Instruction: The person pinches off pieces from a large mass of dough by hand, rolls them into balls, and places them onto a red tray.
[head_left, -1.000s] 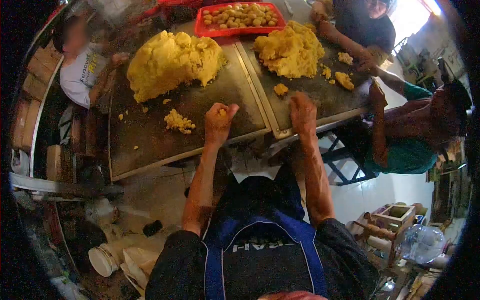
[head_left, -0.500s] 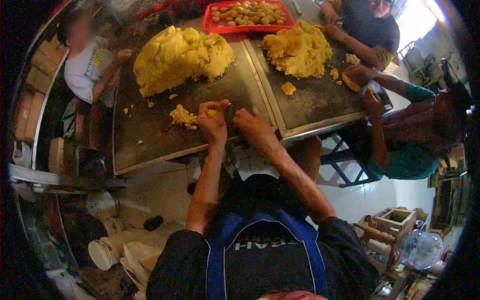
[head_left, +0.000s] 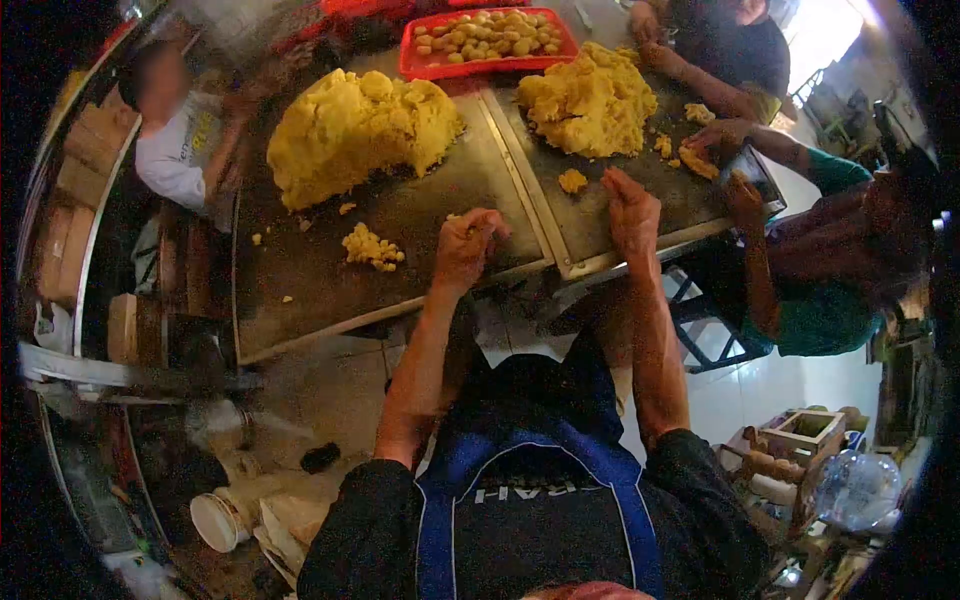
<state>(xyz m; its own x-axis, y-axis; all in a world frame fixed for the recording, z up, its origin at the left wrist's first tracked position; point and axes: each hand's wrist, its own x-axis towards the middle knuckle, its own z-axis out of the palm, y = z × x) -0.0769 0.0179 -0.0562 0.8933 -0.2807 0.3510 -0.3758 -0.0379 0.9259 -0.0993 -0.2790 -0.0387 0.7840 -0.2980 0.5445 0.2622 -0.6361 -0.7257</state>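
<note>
My left hand (head_left: pixel 468 245) is curled closed over the near edge of the left table panel; what its fingers hold is hidden. To its left lies a pile of small yellow dough pieces (head_left: pixel 372 248). My right hand (head_left: pixel 632 212) is raised over the right panel with fingers pressed together, and I cannot make out anything in them. Just left of its fingertips sits a small yellow dough lump (head_left: pixel 573 181). Beyond my hands rise a large yellow dough mound (head_left: pixel 360 135) on the left and another dough mound (head_left: pixel 590 105) on the right.
A red tray (head_left: pixel 410 60) with many small dough balls stands at the far side. A metal seam (head_left: pixel 520 170) divides the table. At the right, a co-worker's hand (head_left: pixel 718 140) touches dough. Other people sit at the left and far right. A dark stool (head_left: pixel 705 335) stands below.
My right hand has moved right, away from my left hand, to beside the small lump. My left hand has shifted right and turned, and the yellow dough seen in it is now hidden.
</note>
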